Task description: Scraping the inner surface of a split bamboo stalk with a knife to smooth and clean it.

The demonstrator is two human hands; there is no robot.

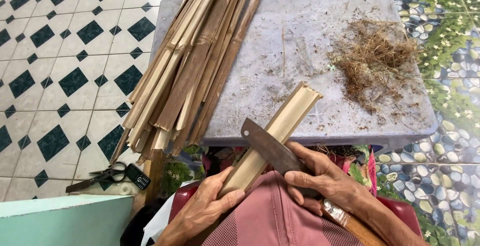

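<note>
Nearby, bamboo strips (192, 61) and shavings (372, 58); hands grasping slat (280, 128) and, seemingly, knife (270, 148).

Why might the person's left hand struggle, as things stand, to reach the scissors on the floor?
Probably it cannot right now: the left hand is gripping the bamboo strip, and the scissors lie low on the tiles beyond the table's edge, under the overhanging bamboo pile.

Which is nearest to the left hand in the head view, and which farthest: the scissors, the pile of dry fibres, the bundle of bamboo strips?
From the left hand:
1. Scissors, on the floor, left.
2. Bundle of bamboo strips, table's left side.
3. Pile of dry fibres, table's far right.
</note>
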